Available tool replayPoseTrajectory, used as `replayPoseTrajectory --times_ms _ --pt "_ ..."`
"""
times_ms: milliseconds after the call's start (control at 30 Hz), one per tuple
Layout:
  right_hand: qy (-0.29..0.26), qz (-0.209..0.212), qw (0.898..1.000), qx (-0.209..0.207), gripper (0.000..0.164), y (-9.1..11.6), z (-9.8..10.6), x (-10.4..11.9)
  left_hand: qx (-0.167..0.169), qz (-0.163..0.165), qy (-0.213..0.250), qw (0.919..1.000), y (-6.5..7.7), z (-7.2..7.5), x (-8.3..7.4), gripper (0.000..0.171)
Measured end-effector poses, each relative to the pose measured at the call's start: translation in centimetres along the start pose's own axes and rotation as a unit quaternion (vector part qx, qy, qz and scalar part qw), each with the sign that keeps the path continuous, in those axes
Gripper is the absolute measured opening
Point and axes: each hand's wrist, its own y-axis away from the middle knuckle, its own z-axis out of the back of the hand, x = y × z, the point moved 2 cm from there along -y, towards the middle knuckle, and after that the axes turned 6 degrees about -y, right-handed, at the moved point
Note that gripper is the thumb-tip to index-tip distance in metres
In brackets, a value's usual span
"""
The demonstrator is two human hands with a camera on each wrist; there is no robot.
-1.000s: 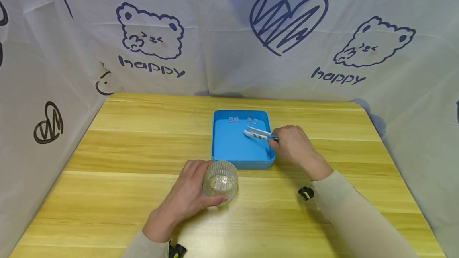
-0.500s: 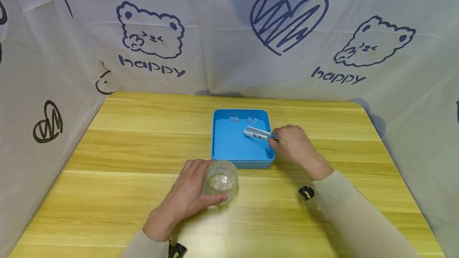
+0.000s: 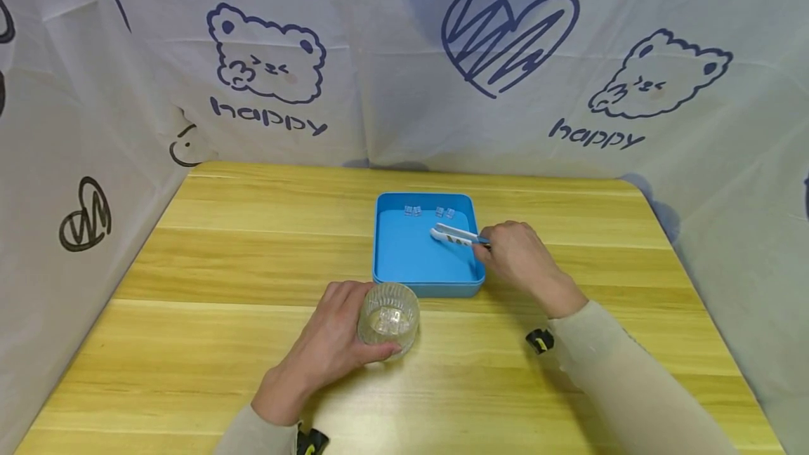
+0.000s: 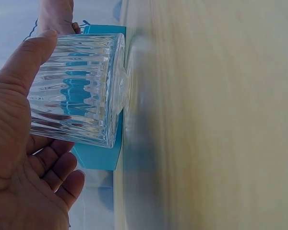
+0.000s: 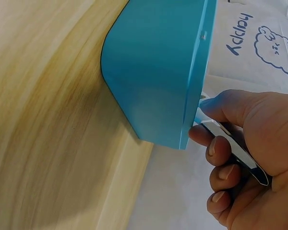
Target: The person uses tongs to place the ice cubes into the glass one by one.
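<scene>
My left hand (image 3: pixel 335 332) grips a clear ribbed glass (image 3: pixel 411 307), thumb on the near side. Clear cubes (image 3: pixel 390 319) lie in the bottom of the glass, too blurred to count. In the left wrist view, the base of the glass (image 4: pixel 81 91) meets the tabletop. My right hand (image 3: pixel 518 255) holds small white tongs (image 3: pixel 451 234), their tips apart over the blue tray (image 3: pixel 404 251). Several clear cubes (image 3: pixel 444 212) sit in two groups along the tray's far side, apart from the tips. The right wrist view shows thumb and fingers curled round the tongs (image 5: pixel 233 148).
The tray's wall (image 5: pixel 153 72) rises between the right hand and the tabletop. The glass stands close to the tray's near left corner. A wooden table (image 3: pixel 240 244) carries everything, with printed cloth (image 3: pixel 392 90) hanging behind it and along its sides.
</scene>
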Motion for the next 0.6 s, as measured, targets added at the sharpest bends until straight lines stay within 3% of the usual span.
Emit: replayPoseTrajectory --times_ms 600 --pt "-0.001 0.010 1.000 -0.003 0.028 0.08 0.09 0.01 -0.003 0.000 0.004 1.0000 0.07 0.09 0.02 0.095"
